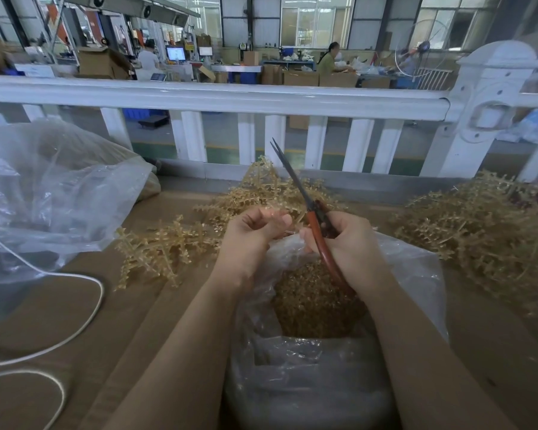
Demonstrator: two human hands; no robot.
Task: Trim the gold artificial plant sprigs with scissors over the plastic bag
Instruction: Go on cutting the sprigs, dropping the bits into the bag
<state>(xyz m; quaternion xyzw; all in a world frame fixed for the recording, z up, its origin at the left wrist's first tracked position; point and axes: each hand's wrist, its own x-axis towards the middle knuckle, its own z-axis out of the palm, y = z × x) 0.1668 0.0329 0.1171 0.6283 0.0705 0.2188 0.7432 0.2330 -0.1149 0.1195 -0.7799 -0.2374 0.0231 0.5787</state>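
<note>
Two heaps of gold sprigs, pale, stiff and bristly, lie beyond the plastic bag [416,274]: one sprig pile [168,246] to its left, another pile [479,231] to its right. Gold clippings [311,299] fill the bag. Above it, the left hand [255,234] pinches something small, while the right hand [351,243] has its grip wrapped round red-handled scissors [316,225], blades nearly together, pointing up.

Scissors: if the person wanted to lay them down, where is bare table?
Bare brown table lies between the white cord and the left forearm. Ahead is crowded: sprig piles flank the open plastic bag, and the scissors point up.
</note>
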